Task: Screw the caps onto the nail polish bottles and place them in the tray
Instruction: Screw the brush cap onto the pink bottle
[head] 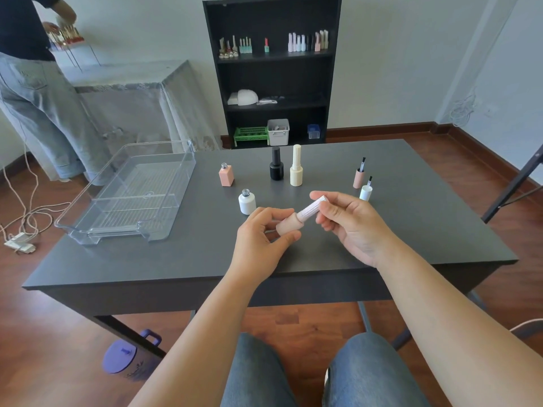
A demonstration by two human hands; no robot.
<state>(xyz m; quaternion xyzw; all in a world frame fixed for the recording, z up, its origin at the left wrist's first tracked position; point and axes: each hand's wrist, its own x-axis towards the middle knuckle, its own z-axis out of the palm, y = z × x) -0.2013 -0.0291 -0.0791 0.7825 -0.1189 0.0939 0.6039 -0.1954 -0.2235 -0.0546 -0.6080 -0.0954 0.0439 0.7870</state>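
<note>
- Centre of frame: left hand (261, 233) grips pink bottle (289, 225); right hand (343, 218) pinches its ribbed cap (312, 209).
- Left: clear tray (88, 227) on tabletop (396, 230).

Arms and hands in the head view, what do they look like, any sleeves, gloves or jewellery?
Both forearms are bare as far as the view shows, with no sleeves in sight. The left hand and right hand wear no gloves, and no rings, watch or bracelets show. No markings or cables on them. Below the arms, the person's lap shows blue jeans.
</note>
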